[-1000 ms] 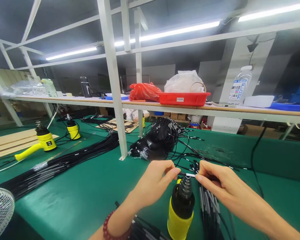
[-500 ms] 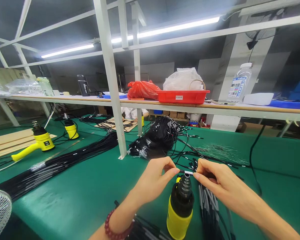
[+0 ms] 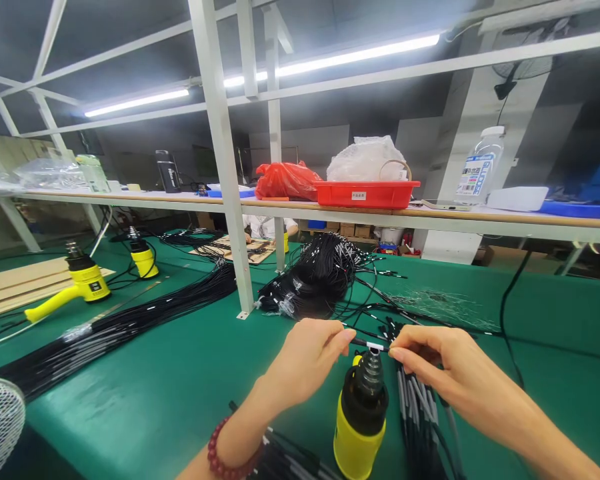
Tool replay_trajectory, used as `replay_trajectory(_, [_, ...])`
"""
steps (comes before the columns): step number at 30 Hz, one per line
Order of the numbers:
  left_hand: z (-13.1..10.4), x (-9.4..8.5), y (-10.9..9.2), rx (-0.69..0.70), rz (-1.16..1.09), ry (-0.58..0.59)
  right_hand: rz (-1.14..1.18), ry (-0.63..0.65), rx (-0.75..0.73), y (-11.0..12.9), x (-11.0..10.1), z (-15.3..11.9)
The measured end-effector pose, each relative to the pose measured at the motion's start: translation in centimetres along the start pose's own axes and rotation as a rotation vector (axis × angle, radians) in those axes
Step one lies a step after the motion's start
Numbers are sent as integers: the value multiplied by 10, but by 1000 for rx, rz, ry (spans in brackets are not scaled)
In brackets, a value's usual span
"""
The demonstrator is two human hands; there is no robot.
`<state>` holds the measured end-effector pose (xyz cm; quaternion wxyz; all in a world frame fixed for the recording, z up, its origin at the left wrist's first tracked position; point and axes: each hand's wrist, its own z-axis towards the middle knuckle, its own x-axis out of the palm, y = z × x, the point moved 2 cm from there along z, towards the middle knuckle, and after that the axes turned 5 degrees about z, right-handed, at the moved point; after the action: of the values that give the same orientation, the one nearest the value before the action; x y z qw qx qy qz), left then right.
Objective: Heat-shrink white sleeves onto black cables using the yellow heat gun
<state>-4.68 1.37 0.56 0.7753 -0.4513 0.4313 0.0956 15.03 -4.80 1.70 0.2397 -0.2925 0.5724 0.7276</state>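
Cable (image 3: 361,343) with a white sleeve lies right of the frame's centre, over the upright heat gun's nozzle (image 3: 370,373); the left hand (image 3: 300,365) and right hand (image 3: 443,363) each pinch it, fingertips clamped at either side of the sleeve.

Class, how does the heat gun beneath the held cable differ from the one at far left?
The front heat gun stands beneath a cable held by the left hand and right hand; the far-left heat gun has nothing over its nozzle. The far-left heat gun's handle stretches sideways; the front heat gun's cannot be made out. Both are yellow and black, nozzles up.
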Motion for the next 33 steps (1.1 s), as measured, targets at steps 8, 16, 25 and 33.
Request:
replay_trajectory(8, [-2,0,-3,107,-162,-70,61,-24,18,-6,0,2])
replay_trajectory(16, [-4,3,0,23,-100,-11,-22,6,25,-11,-3,-2])
replay_trajectory(25, [-3,2,0,70,-204,-87,18,-58,3,-6,-1,-3])
replay_trajectory(33, [-4,6,3,41,-128,-29,53,-49,6,-7,1,-4])
